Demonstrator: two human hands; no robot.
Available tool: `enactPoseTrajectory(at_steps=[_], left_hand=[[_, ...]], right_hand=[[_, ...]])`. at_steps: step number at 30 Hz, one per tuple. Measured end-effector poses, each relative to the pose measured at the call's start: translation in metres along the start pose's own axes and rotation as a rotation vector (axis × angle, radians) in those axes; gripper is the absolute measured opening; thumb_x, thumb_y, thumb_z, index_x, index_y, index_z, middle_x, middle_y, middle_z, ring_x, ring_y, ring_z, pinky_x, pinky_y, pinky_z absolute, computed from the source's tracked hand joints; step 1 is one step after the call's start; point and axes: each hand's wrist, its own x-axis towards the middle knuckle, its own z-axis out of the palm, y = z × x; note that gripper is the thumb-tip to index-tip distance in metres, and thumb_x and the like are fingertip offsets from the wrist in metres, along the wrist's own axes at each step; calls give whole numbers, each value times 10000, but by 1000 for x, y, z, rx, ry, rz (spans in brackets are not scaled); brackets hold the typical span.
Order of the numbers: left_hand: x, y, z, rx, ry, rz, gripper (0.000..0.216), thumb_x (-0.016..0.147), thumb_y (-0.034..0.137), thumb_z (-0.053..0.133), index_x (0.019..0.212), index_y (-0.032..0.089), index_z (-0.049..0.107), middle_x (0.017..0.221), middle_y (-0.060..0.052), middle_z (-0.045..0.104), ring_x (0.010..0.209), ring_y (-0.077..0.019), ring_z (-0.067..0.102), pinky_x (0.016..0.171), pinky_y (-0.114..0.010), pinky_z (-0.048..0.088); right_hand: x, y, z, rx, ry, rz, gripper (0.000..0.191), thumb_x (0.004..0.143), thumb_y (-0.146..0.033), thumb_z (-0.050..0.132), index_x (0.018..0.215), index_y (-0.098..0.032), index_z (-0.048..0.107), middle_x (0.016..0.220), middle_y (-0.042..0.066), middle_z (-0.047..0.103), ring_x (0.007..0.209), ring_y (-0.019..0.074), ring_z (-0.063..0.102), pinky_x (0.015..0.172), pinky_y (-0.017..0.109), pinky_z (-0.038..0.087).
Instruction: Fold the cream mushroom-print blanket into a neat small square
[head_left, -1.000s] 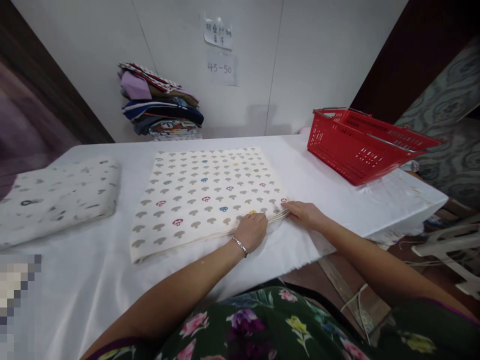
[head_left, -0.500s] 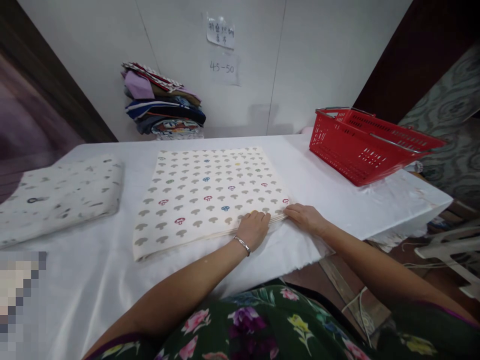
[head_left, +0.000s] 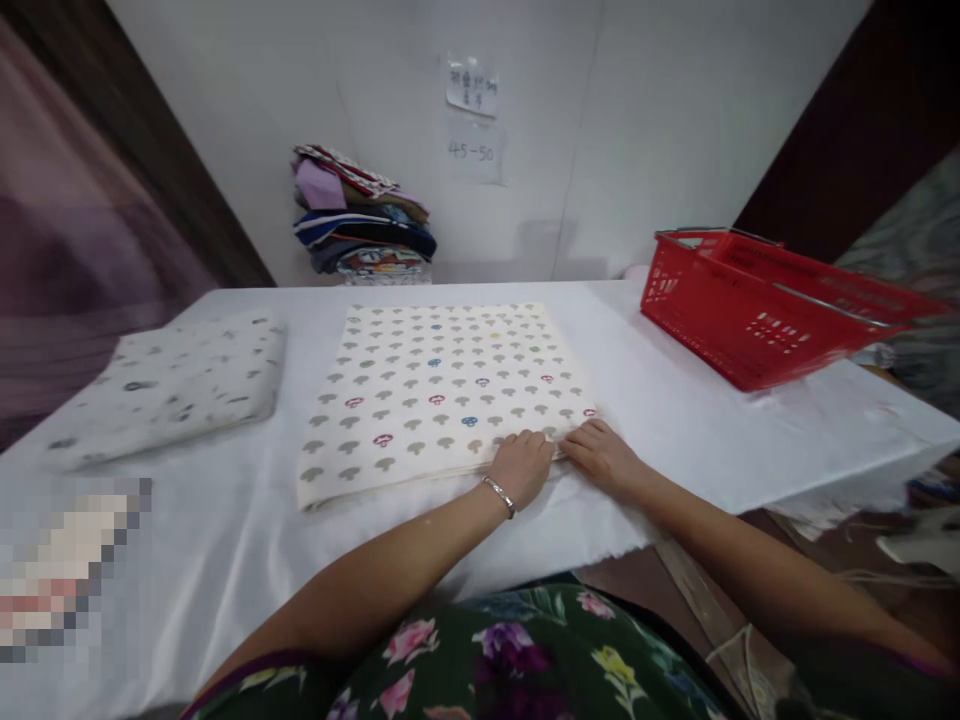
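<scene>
A folded cream cloth printed with mushrooms point(head_left: 420, 400) lies flat in front of me. Most of its mushrooms are grey-brown, with a few red, blue, green, yellow and purple ones. My left hand point(head_left: 523, 468), wearing a silver bracelet point(head_left: 500, 496), grips the layered near edge close to its right end. Right beside it, my right hand point(head_left: 604, 458) has its fingers curled on the same edge by the near right corner. The two hands almost touch. My thumbs and the cloth under my fingers are hidden.
Another folded cloth, white with dark motifs point(head_left: 195, 385), lies to the left. A red basket point(head_left: 750, 320) stands at the right of the white-covered table point(head_left: 240, 570). Stacked folded fabrics point(head_left: 367, 215) sit by the back wall. A blurred-out item point(head_left: 67, 570) is at front left.
The whole scene has shifted to the right in view. My right hand has slid left along the cloth's near edge, closer to my left hand. The cloth remains flat.
</scene>
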Motion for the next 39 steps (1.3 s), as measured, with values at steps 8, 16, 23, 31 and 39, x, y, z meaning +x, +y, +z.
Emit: enactPoseTrajectory(at_steps=[8, 16, 23, 31, 39], left_hand=[[-43, -30, -13, 132, -5, 18, 139, 822, 102, 441, 923, 153, 521, 930, -75, 540, 880, -205, 460, 705, -345, 353], [-80, -53, -22, 169, 12, -110, 170, 832, 116, 423, 976, 154, 504, 994, -79, 521, 899, -193, 448, 744, -342, 335], [-108, -72, -30, 119, 31, -206, 187, 850, 148, 416, 999, 164, 528, 995, -78, 556, 947, -194, 476, 810, -347, 350], [-210, -115, -63, -26, 387, -680, 200, 805, 214, 492, 996, 191, 547, 1024, -69, 591, 992, -197, 518, 865, -349, 407], [-238, -125, -64, -92, 230, -1060, 201, 754, 270, 556, 943, 203, 578, 964, -47, 611, 943, -218, 535, 832, -358, 410]], right_hand=[[-17, 10, 21, 17, 97, -9, 251, 897, -211, 417, 1073, -198, 596, 976, 93, 628, 883, 221, 559, 773, 365, 453], [2, 0, 32, -29, 143, -112, 285, 883, -268, 421, 1110, -227, 588, 1007, 106, 627, 896, 257, 580, 735, 401, 466], [11, -4, 48, -8, 160, -123, 278, 879, -297, 415, 1046, -227, 625, 985, 104, 629, 866, 249, 592, 743, 401, 478], [6, 4, 55, 85, 135, -103, 323, 872, -387, 442, 1019, -175, 636, 1017, 92, 618, 901, 221, 587, 810, 361, 469], [9, 0, 52, 96, 147, -85, 354, 864, -425, 432, 1003, -178, 643, 1000, 90, 624, 890, 227, 591, 790, 370, 481]])
